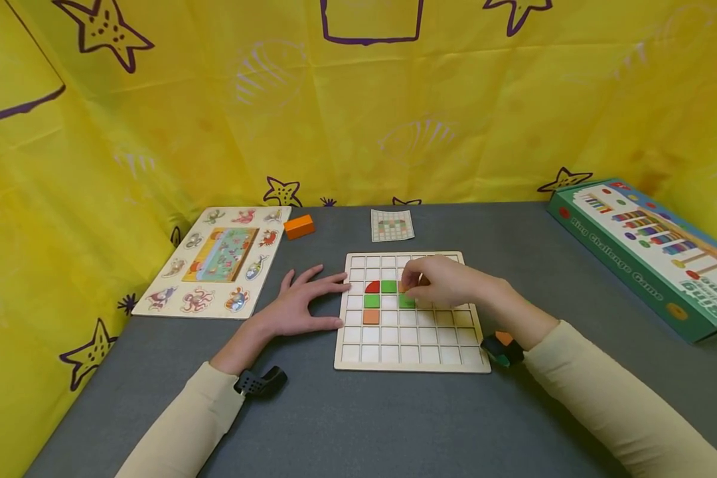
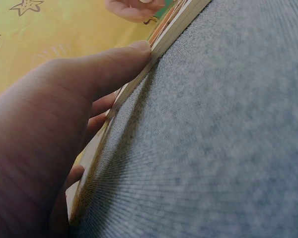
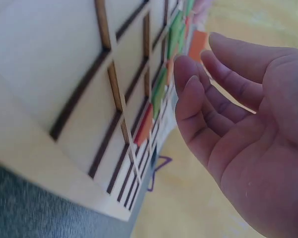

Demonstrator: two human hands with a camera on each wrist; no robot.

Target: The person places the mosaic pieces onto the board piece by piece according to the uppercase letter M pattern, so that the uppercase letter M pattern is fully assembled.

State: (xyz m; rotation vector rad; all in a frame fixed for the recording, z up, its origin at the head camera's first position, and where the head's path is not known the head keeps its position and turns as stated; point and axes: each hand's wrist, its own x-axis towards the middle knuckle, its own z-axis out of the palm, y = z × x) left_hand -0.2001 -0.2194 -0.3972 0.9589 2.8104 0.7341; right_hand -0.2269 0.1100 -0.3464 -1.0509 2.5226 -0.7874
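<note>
A pale wooden grid board (image 1: 394, 362) lies on the table with green, red and orange tiles in some cells. My left hand (image 1: 299, 309) is spread along the board's left side, its thumb touching the rim in the left wrist view. My right hand (image 1: 439, 282) bends over the board's upper middle, fingertips drawn together at an orange tile (image 1: 401, 287), with a green tile (image 1: 406, 301) just below. No piece shows plainly between the fingers of the right hand (image 3: 248, 124). That hand hides several cells. A red quarter-round tile (image 1: 372, 287) and an orange square tile (image 1: 371, 317) lie further left.
A printed pattern card (image 1: 392, 226) lies behind the board. Back left are a sea-animal puzzle board (image 1: 146, 302) and an orange block (image 1: 299, 227). A green game box (image 1: 618, 249) stands at right. Under the right wrist sits a dark piece with orange and green (image 1: 503, 348). Yellow cloth hangs behind.
</note>
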